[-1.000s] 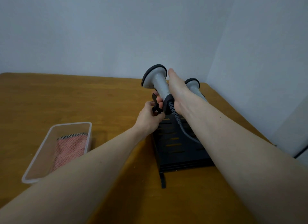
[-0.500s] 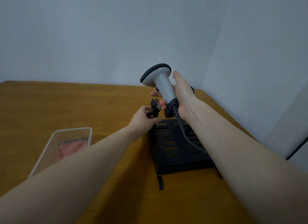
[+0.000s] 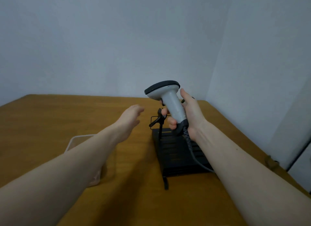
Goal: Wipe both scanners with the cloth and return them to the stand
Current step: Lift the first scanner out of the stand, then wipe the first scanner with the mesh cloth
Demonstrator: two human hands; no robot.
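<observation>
Gripping the scanner point(image 3: 170, 101) above the stand point(image 3: 178, 151), the right hand point(image 3: 190, 114) curls; left hand point(image 3: 129, 119) loose, empty.

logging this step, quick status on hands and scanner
Right hand grips scanner, lifted clear of stand. Left hand open, holding nothing. Cable trails over stand; tray mostly hidden behind left arm.

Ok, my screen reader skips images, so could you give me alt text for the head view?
A person's right hand grips a grey corded scanner upright above a black stand on a wooden table. The left hand hovers open beside the stand, its forearm partly covering a clear plastic container.
</observation>
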